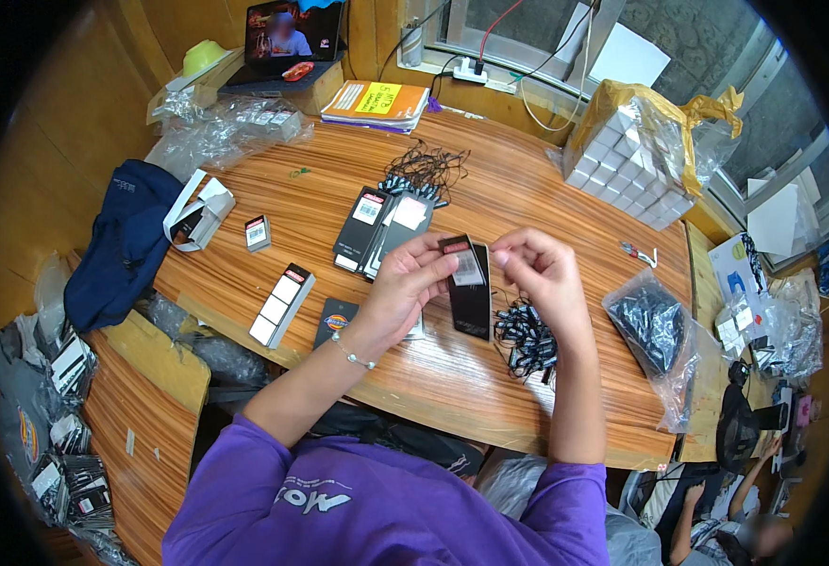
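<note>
My left hand holds a black hang tag upright, with a smaller card bearing a pale sticker against its upper part. Close to the tag's top corner, the fingertips of my right hand are pinched together; whatever lies between them is too small to make out. Black cord loops are heaped under my right hand. Behind my left hand lie stacks of black tags, with a bundle of black cords beyond. A dark grey tag lies partly hidden by my left forearm.
Stickered card stacks lie left, near an opened white box. A clear bag of white boxes stands back right, a bag of black cords nearer. Notebooks and a laptop are behind. Another person's arm shows lower right.
</note>
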`<action>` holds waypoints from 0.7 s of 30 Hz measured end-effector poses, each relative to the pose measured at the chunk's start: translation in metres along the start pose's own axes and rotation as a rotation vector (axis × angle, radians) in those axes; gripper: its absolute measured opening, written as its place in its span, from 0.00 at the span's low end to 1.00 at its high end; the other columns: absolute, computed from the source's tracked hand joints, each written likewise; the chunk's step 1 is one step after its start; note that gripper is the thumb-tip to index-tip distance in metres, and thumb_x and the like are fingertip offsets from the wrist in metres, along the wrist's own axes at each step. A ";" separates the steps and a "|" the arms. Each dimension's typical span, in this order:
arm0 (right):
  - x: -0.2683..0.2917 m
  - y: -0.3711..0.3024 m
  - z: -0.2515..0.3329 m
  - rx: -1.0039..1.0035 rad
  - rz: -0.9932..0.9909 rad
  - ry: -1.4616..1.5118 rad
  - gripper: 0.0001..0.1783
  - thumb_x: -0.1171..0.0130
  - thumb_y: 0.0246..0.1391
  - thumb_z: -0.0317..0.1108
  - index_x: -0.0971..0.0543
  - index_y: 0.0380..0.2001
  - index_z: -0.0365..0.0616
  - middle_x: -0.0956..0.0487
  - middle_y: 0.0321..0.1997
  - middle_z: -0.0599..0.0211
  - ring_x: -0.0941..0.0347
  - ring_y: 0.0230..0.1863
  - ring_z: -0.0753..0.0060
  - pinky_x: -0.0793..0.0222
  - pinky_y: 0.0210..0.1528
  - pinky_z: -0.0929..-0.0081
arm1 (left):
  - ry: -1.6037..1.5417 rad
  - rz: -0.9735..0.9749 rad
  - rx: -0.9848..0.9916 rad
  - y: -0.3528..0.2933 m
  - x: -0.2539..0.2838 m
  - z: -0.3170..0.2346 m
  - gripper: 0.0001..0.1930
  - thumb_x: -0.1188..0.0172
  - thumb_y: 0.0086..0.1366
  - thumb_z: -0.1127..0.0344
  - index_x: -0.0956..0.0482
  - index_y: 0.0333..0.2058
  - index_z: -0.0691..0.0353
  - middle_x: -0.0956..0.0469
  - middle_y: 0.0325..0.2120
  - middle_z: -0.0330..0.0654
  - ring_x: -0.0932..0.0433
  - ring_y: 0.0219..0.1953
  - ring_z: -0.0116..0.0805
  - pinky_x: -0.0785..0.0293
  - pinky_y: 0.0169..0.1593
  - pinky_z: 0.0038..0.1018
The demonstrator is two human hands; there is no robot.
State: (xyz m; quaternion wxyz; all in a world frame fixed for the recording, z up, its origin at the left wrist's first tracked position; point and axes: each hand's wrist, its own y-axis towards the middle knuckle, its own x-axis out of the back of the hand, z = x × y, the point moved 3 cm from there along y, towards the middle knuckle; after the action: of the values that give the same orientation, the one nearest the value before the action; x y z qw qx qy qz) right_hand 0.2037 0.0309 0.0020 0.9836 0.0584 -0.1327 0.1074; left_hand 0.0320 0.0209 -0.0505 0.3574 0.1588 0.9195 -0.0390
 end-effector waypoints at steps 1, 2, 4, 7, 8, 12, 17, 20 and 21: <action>0.002 0.000 0.000 -0.019 -0.011 0.013 0.11 0.44 0.54 0.34 0.22 0.25 0.35 0.24 0.22 0.68 0.31 0.24 0.81 0.34 0.29 0.80 | 0.081 0.009 0.068 -0.004 -0.006 -0.006 0.11 0.45 0.60 0.74 0.27 0.42 0.64 0.23 0.37 0.39 0.24 0.38 0.24 0.27 0.42 0.20; -0.002 0.001 -0.005 0.000 0.059 0.015 0.15 0.46 0.55 0.37 0.22 0.25 0.34 0.25 0.21 0.67 0.32 0.24 0.80 0.34 0.30 0.79 | 0.199 0.111 0.116 -0.006 -0.008 -0.009 0.10 0.44 0.59 0.74 0.27 0.41 0.64 0.23 0.36 0.39 0.24 0.38 0.23 0.28 0.42 0.20; -0.012 0.003 -0.018 0.041 0.198 0.019 0.21 0.50 0.58 0.43 0.23 0.24 0.32 0.26 0.21 0.67 0.33 0.25 0.78 0.34 0.32 0.77 | 0.434 0.317 0.210 -0.008 -0.010 -0.014 0.09 0.44 0.59 0.75 0.25 0.39 0.64 0.23 0.35 0.38 0.25 0.38 0.23 0.28 0.42 0.19; -0.027 0.004 -0.028 -0.154 0.429 0.094 0.21 0.51 0.58 0.44 0.22 0.28 0.33 0.24 0.24 0.68 0.31 0.30 0.79 0.35 0.37 0.81 | 0.580 0.366 0.239 -0.011 -0.009 -0.014 0.09 0.43 0.58 0.73 0.25 0.38 0.67 0.22 0.32 0.37 0.25 0.36 0.21 0.29 0.42 0.17; -0.032 0.004 -0.035 -0.254 0.410 0.165 0.17 0.48 0.57 0.41 0.22 0.32 0.34 0.24 0.25 0.69 0.31 0.30 0.80 0.35 0.36 0.82 | 0.648 0.373 0.228 -0.012 -0.009 -0.015 0.09 0.43 0.58 0.73 0.25 0.38 0.67 0.22 0.32 0.36 0.26 0.36 0.21 0.29 0.42 0.17; -0.051 0.007 -0.050 -0.300 0.327 0.539 0.13 0.47 0.55 0.37 0.22 0.30 0.37 0.23 0.28 0.68 0.28 0.32 0.80 0.34 0.36 0.83 | 1.034 0.452 0.170 -0.014 -0.008 -0.016 0.08 0.43 0.58 0.71 0.24 0.37 0.66 0.22 0.30 0.38 0.26 0.34 0.22 0.30 0.41 0.19; -0.053 0.008 -0.050 -0.334 0.371 0.731 0.11 0.46 0.55 0.37 0.24 0.33 0.39 0.23 0.32 0.68 0.27 0.33 0.79 0.33 0.36 0.83 | 1.018 0.408 0.172 -0.017 -0.006 -0.015 0.08 0.44 0.59 0.70 0.24 0.37 0.65 0.22 0.30 0.38 0.25 0.35 0.24 0.30 0.41 0.22; -0.050 0.006 -0.045 -0.264 0.362 0.387 0.13 0.48 0.57 0.41 0.24 0.32 0.41 0.24 0.29 0.73 0.31 0.30 0.84 0.38 0.32 0.86 | 1.026 0.378 0.115 -0.018 -0.009 -0.020 0.08 0.44 0.59 0.70 0.24 0.37 0.65 0.22 0.31 0.39 0.25 0.35 0.25 0.30 0.41 0.22; -0.050 0.005 -0.045 -0.241 0.379 0.322 0.14 0.49 0.57 0.42 0.24 0.32 0.42 0.24 0.28 0.74 0.32 0.30 0.85 0.39 0.31 0.87 | 1.028 0.385 0.115 -0.017 -0.010 -0.023 0.08 0.45 0.59 0.70 0.24 0.37 0.65 0.22 0.31 0.39 0.25 0.35 0.25 0.30 0.41 0.22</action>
State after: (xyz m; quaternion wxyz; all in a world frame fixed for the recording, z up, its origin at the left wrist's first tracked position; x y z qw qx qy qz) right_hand 0.1668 0.0329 -0.0543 0.9543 -0.1028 0.0048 0.2806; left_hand 0.0190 0.0068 -0.0276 -0.1463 0.3418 0.9264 0.0595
